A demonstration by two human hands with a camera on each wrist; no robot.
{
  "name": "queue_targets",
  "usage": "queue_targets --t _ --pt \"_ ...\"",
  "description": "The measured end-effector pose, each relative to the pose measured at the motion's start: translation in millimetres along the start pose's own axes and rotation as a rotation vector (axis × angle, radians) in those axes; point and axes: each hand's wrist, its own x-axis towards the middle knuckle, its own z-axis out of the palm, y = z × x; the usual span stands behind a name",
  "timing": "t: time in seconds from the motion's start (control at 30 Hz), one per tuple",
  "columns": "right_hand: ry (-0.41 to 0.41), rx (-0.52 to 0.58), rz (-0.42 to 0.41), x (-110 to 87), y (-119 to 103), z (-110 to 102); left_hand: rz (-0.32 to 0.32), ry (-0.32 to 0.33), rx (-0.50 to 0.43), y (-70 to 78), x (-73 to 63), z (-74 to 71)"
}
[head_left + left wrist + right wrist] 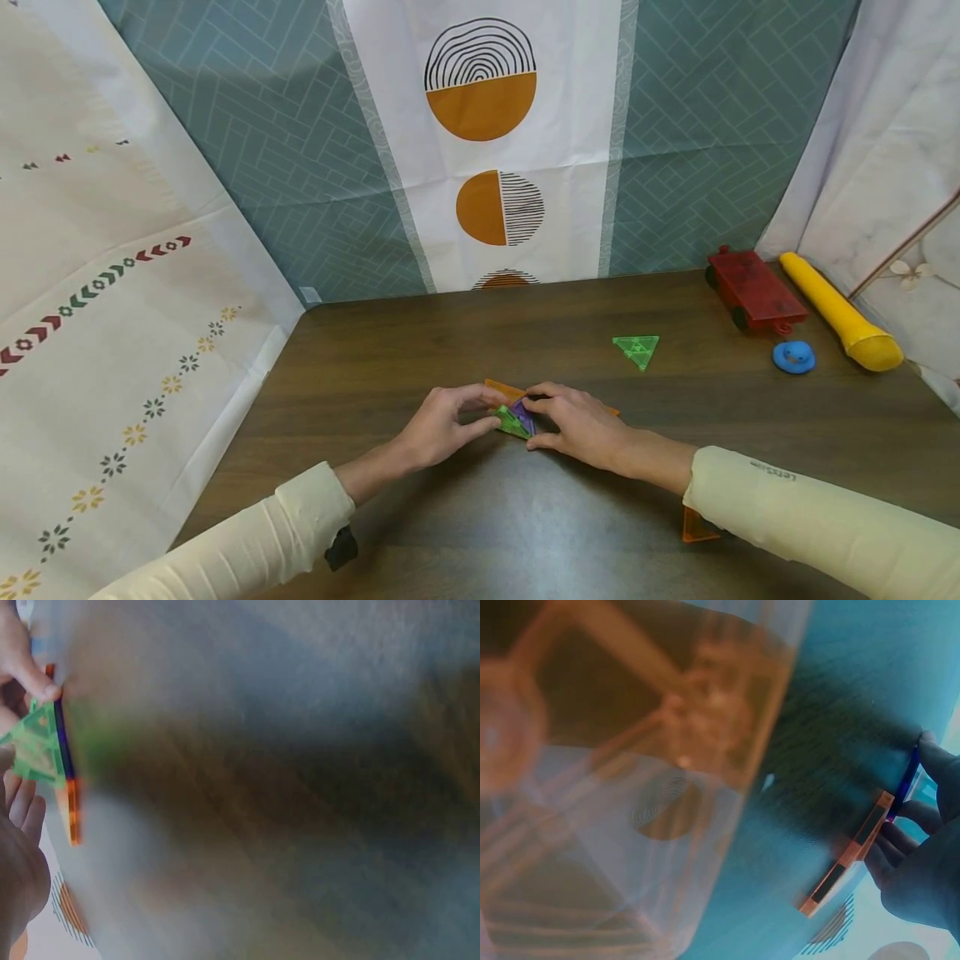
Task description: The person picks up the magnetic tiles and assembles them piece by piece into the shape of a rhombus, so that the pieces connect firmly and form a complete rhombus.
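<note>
In the head view my left hand point(444, 427) is at a small group of translucent magnetic tiles mid-table. Its thumb and fingers pinch a green triangular tile point(37, 746), tilted up. Opposite, my right hand point(581, 427) holds a purple tile point(906, 780) by its edges between thumb and fingers. The green tile leans against the purple one. Orange tile pieces point(504, 388) show behind the hands, and an orange tile edge point(73, 810) lines up beside the purple one in the left wrist view. My fingers hide how the tiles join.
A loose green triangular tile point(637, 351) lies beyond my right hand. At the far right are a red wheeled base point(757, 287), a blue ring-like toy point(793, 357) and a yellow plastic bat point(840, 308). Another orange tile point(697, 527) is partly under my right sleeve. Patterned cloths border the table.
</note>
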Motion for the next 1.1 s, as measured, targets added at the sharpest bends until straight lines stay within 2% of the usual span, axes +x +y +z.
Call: queue_targets --t 0.1,0.23,0.37,0.47,0.57,0.7,0.93,1.1 --pt "-0.004 0.003 0.005 0.0 0.1 0.0 -0.001 0.021 0.001 -2.6 1.6 -6.1" --pt "-0.010 0.004 0.021 0.3 0.2 -0.5 -0.078 0.036 0.071 -7.0 4.9 -13.7" --pt "-0.014 0.003 0.034 0.4 -0.1 -0.7 -0.210 -0.047 0.223 -12.8 5.6 -17.2" --pt "-0.016 0.006 0.033 0.4 -0.5 -0.4 -0.250 -0.109 0.289 -17.6 4.6 -16.4" --pt "-0.015 0.010 0.029 0.3 -0.3 -0.1 -0.229 -0.120 0.295 -21.2 4.4 -14.0" --pt "-0.008 0.012 0.021 -0.1 -0.2 -0.1 -0.190 -0.094 0.267 -22.2 5.0 -12.5" --pt "-0.008 0.014 0.012 -0.3 -1.3 -0.4 -0.161 -0.036 0.151 -19.2 5.2 -14.0" --pt "-0.007 0.018 0.013 -0.5 -1.1 -0.4 -0.119 -0.026 0.060 -14.7 6.7 -13.3"
